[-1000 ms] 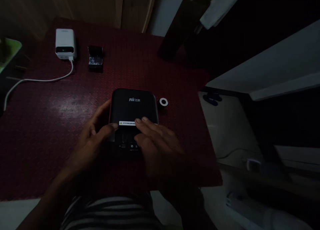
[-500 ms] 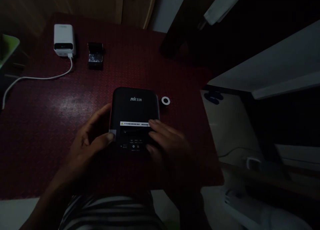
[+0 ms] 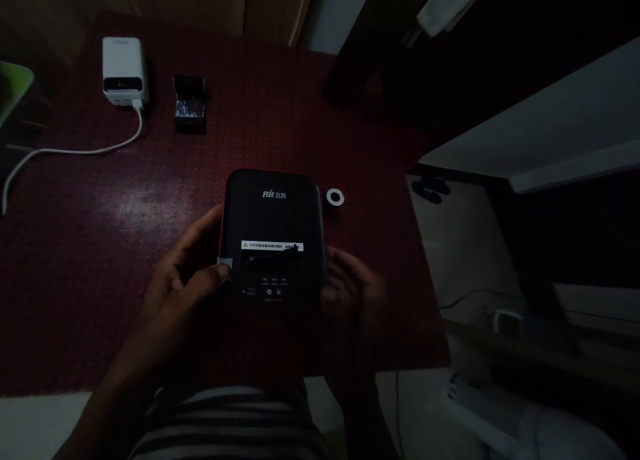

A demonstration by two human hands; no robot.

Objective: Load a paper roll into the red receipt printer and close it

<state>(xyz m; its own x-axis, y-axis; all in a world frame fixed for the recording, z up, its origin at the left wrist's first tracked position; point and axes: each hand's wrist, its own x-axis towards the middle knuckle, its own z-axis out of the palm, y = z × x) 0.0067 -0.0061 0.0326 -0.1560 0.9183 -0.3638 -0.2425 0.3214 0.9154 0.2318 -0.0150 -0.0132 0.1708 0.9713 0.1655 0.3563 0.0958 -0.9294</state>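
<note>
A black printer (image 3: 273,217) with FEIE lettering, a white warning strip (image 3: 273,245) and small buttons lies before me on the red table. My left hand (image 3: 183,273) grips its left side, the thumb pressing on a small clear tab (image 3: 225,267) at the edge while the fingers go round the side. My right hand (image 3: 350,293) is closed at the printer's right side, its thumb against the edge and its fingers curled; dim light hides part of the contact. A dark slender strip (image 3: 273,254) lies across the slot below the warning label.
A white power bank (image 3: 123,63) with a plugged-in white cable (image 3: 85,151) stands at the back left. Beside it is a small black open case or stand (image 3: 190,105). A white ring-topped round object (image 3: 335,197) sits right of the printer. The red table (image 3: 265,140) ends at the right above the floor.
My right hand has moved off the printer's top, near the warning strip, to its right side. My left hand keeps its hold. The view has shifted slightly.
</note>
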